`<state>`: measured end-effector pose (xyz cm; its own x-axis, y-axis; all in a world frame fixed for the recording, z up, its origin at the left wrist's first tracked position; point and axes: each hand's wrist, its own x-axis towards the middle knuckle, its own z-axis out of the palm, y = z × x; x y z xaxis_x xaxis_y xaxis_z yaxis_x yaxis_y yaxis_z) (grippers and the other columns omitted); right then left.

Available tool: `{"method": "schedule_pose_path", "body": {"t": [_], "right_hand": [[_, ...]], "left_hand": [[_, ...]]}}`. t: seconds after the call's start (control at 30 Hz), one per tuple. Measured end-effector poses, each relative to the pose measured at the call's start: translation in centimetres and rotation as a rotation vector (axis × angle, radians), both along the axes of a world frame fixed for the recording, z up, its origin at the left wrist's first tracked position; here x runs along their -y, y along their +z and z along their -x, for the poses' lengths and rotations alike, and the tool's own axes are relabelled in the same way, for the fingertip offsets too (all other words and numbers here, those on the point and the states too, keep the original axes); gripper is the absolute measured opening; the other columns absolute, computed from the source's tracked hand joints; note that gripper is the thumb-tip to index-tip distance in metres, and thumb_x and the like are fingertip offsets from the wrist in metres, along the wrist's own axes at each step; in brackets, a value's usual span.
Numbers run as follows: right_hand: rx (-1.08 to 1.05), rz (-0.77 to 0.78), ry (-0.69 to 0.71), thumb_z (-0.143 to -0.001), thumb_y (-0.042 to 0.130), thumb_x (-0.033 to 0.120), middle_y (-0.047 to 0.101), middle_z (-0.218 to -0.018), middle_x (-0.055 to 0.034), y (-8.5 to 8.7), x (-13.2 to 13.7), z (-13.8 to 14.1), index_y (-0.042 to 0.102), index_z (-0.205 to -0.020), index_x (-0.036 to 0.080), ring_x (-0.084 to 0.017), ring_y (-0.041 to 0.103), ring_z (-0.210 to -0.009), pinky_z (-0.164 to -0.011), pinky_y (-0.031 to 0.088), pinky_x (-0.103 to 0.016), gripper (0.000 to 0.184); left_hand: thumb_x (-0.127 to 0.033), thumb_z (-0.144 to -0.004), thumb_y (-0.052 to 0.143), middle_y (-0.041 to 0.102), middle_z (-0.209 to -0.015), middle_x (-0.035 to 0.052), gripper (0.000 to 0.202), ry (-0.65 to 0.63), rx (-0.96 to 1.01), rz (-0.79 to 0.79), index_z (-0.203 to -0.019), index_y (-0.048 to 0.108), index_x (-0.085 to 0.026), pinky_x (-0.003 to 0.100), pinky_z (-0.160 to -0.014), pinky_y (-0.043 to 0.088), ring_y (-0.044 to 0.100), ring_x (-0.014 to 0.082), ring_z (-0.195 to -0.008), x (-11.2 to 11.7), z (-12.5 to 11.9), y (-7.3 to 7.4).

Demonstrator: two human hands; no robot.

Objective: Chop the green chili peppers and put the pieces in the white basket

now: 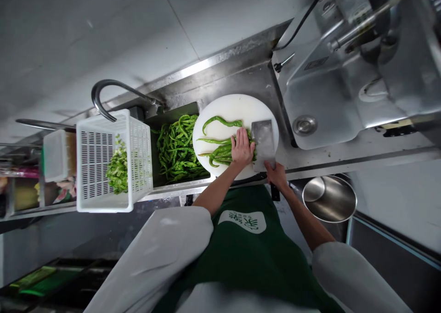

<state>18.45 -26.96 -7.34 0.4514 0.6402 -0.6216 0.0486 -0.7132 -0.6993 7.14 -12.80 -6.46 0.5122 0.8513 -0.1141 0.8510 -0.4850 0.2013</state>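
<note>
My left hand (242, 148) lies flat, fingers stretched out, on a bunch of long green chili peppers (220, 154). Those peppers rest on a round white cutting board (237, 104), their right ends partly hidden beneath my hand. One curved pepper (222, 121) lies apart, above the bunch. In my right hand (276, 175) is a cleaver (263, 141), gripped by its dark handle. Its broad blade lies over the board's right side, just right of my left fingers. I cannot tell whether the blade touches the board.
Left of the board, a sink basin holds a heap of green peppers (181, 148). A white plastic basket (103, 203) with leafy greens (118, 170) stands beyond it, under a curved faucet (99, 92). A metal sink (324, 102) is at right, a steel pot (330, 200) below.
</note>
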Motion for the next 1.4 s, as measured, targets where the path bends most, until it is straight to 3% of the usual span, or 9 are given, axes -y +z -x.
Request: {"method": "schedule_pose_path", "body": {"t": [0.27,0.57,0.73,0.87,0.93,1.03,1.4], "right_hand": [[-0.033,0.029,0.048,-0.094,0.058,0.054,0.05,-0.04,0.0014,0.7,-0.4,-0.8,0.05,-0.074,0.025,-0.017,0.051,-0.035,-0.039,0.038,-0.028,0.036],[0.004,0.015,0.207,-0.092,0.061,0.054,0.051,-0.04,0.0006,0.3,-0.7,-2.9,0.056,-0.074,0.023,-0.017,0.053,-0.041,-0.046,0.04,-0.027,0.036],[-0.001,0.032,0.212,-0.094,0.062,0.053,0.052,-0.041,0.0002,0.2,-1.3,-2.6,0.055,-0.071,0.024,-0.017,0.053,-0.041,-0.047,0.039,-0.027,0.037],[0.028,0.027,0.207,-0.095,0.06,0.053,0.055,-0.044,-0.001,0.3,-1.2,-2.1,0.055,-0.071,0.023,-0.018,0.057,-0.044,-0.05,0.043,-0.027,0.039],[0.021,0.029,0.205,-0.095,0.06,0.054,0.055,-0.044,-0.0005,0.3,-0.8,-2.0,0.054,-0.073,0.024,-0.018,0.057,-0.043,-0.049,0.043,-0.027,0.038],[0.002,0.032,0.24,-0.095,0.059,0.053,0.054,-0.042,0.0001,0.3,0.1,-2.1,0.05,-0.071,0.025,-0.017,0.055,-0.04,-0.048,0.042,-0.027,0.038],[0.053,0.098,0.321,-0.095,0.059,0.053,0.052,-0.042,-0.0001,-0.2,0.8,-1.3,0.049,-0.068,0.026,-0.018,0.058,-0.048,-0.051,0.042,-0.026,0.039]], "left_hand": [[-0.045,-0.109,0.024,0.015,-0.175,0.0155,0.071,-0.022,0.008,-0.017,-0.167,0.021,-0.004,0.052,-0.135,0.01,0.012,0.0257,-0.164,-0.2,0.2,-0.3],[-0.046,-0.109,0.024,0.015,-0.175,0.0165,0.072,-0.036,0.018,-0.001,-0.166,0.022,-0.003,0.051,-0.135,0.009,0.01,0.0262,-0.164,-0.2,0.2,-0.3],[-0.045,-0.109,0.024,0.017,-0.175,0.0158,0.072,-0.047,0.028,0.007,-0.168,0.019,-0.005,0.052,-0.134,0.011,0.011,0.0258,-0.164,-0.3,0.6,0.7],[-0.048,-0.109,0.025,0.015,-0.175,0.0143,0.072,0.014,-0.01,-0.024,-0.169,0.018,-0.009,0.055,-0.134,0.01,0.006,0.0266,-0.165,-0.5,2.8,1.5],[-0.051,-0.108,0.028,0.014,-0.175,0.0164,0.074,0.058,-0.038,-0.021,-0.168,0.021,-0.008,0.056,-0.133,0.011,0.006,0.0301,-0.165,-0.6,4.0,1.2],[-0.053,-0.107,0.032,0.013,-0.175,0.0182,0.077,0.021,-0.037,0.003,-0.167,0.023,-0.006,0.056,-0.132,0.014,0.005,0.0335,-0.164,-0.7,4.9,0.4],[-0.054,-0.106,0.032,0.011,-0.176,0.0179,0.08,-0.05,0.008,0.033,-0.167,0.02,-0.004,0.055,-0.133,0.015,0.001,0.0328,-0.164,-1.2,5.3,-0.2]]}}
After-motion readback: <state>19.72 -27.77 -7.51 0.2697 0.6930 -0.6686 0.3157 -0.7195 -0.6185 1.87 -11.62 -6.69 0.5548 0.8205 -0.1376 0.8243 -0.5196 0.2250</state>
